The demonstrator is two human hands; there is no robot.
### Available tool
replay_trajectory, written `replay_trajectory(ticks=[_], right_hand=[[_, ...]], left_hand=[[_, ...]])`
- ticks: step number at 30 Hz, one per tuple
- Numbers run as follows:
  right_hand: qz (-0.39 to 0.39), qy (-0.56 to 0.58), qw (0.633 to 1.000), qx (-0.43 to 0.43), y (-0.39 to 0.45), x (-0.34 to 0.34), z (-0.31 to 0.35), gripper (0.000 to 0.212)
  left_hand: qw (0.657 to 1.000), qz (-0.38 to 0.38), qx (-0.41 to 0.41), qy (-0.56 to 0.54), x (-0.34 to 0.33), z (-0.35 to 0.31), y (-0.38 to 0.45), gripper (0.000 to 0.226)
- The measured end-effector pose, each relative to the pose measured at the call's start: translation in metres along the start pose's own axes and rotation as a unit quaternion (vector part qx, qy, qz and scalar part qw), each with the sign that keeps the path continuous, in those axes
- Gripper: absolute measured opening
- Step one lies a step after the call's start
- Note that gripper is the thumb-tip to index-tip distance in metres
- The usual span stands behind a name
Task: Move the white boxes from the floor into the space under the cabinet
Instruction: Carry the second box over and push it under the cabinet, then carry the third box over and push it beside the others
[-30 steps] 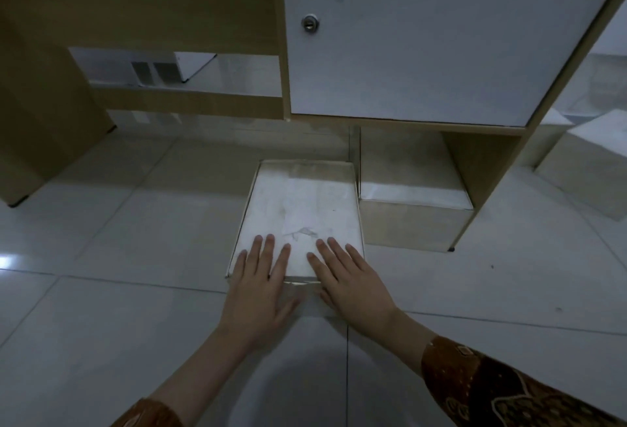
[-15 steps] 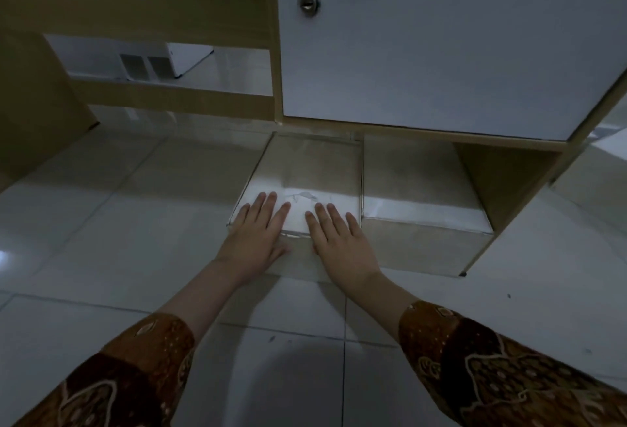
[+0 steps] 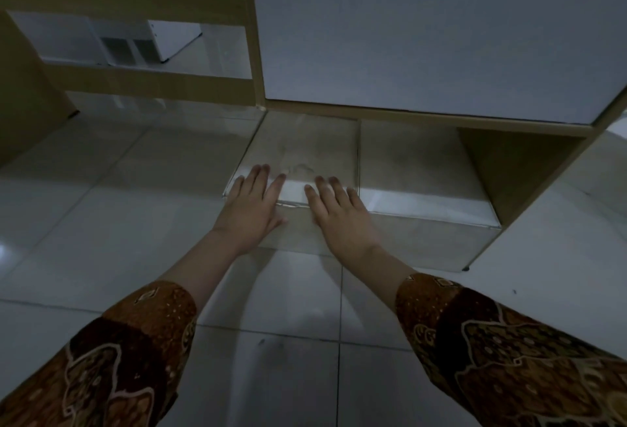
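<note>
A white box [image 3: 305, 148] lies on the tiled floor, most of it under the cabinet [image 3: 424, 36], its near edge level with the box beside it. My left hand [image 3: 252, 204] and my right hand [image 3: 339, 212] lie flat with fingers spread on its near top edge, palms against its front face. A second white box [image 3: 417, 182] sits in the same gap, touching the first on its right. The far ends of both boxes are hidden by the cabinet's white door.
The cabinet's wooden side panel [image 3: 502, 175] closes the gap on the right. To the left a wooden desk frame [image 3: 142, 83] spans low over the floor, with white boxes [image 3: 112, 43] seen behind it. Pale floor tiles [image 3: 101, 206] spread around me.
Both hands have slid the left box forward across the floor into the gap under the cabinet, until its front lines up with the right box. My view has moved closer and lower.
</note>
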State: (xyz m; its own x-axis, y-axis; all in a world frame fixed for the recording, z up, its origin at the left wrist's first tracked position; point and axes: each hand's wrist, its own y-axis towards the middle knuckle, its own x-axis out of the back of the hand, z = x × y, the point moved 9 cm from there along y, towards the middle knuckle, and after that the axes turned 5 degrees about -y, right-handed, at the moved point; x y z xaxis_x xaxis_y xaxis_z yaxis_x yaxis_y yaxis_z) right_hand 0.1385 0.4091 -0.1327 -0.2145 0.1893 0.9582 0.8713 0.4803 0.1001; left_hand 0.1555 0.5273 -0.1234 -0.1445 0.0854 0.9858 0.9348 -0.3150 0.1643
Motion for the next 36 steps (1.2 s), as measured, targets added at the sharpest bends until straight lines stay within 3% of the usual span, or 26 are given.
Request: replay_trajectory(ticks=[8,12,17,21,28,36], right_hand=[[0.029,0.052,0.998,0.024,-0.056,0.013,-0.018,0.078],[0.069,0.090,0.993,0.030,-0.102,0.024,-0.049,0.074],[0.211,0.200,0.957,0.010,-0.176,0.033,-0.099,0.065],[0.275,0.207,0.939,0.023,-0.227,0.041,-0.145,0.054],[0.292,0.180,0.933,-0.109,-0.274,0.015,-0.286,0.044],[0.205,0.218,0.910,-0.286,-0.296,-0.052,-0.439,0.049]], left_hand=[[0.985,0.131,0.111,-0.014,0.000,-0.023,-0.023,0.085],[0.991,0.118,0.042,-0.055,0.029,-0.083,-0.039,0.079],[0.992,0.101,-0.060,-0.043,0.070,-0.171,-0.057,0.067],[0.985,0.072,-0.136,-0.076,0.102,-0.241,-0.056,0.054],[0.970,0.067,-0.178,-0.153,0.115,-0.369,-0.021,0.052],[0.959,0.066,-0.091,-0.262,0.056,-0.459,0.071,0.053]])
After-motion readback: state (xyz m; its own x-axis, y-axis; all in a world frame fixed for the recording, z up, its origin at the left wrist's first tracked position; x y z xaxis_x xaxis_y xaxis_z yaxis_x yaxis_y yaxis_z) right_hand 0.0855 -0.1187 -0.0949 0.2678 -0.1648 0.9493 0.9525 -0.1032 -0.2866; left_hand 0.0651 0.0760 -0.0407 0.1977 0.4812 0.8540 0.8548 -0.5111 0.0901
